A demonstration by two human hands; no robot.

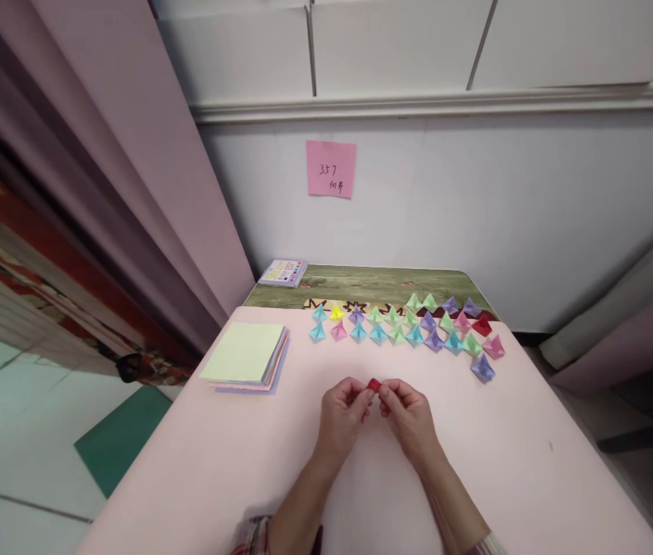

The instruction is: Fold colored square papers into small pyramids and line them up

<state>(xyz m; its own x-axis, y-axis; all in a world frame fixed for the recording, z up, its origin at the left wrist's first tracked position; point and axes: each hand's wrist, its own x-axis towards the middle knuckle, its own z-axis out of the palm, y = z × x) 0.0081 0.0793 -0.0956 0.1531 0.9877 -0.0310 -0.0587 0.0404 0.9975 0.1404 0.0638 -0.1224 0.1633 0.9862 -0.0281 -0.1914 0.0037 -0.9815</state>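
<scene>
Between my fingertips is a small folded piece of red paper [374, 385], raised a little over the pink tabletop. My left hand [346, 412] pinches its left side, and my right hand [405, 416] pinches its right side. Both hands are closed, and the fingers hide part of the folds. Beyond them stand rows of small folded paper boats in several colours, among them a blue one [318, 331], a yellow one [336, 311] and a red one [482, 324]. Nearest my right hand is a purple boat [482, 368].
A stack of coloured square paper [245, 353] lies on the left of the pink table [268, 478]. A printed paper pack [283, 273] rests at the back on a green wood-patterned surface [361, 280]. A pink note [331, 169] is stuck to the wall; a curtain [146, 139] hangs left.
</scene>
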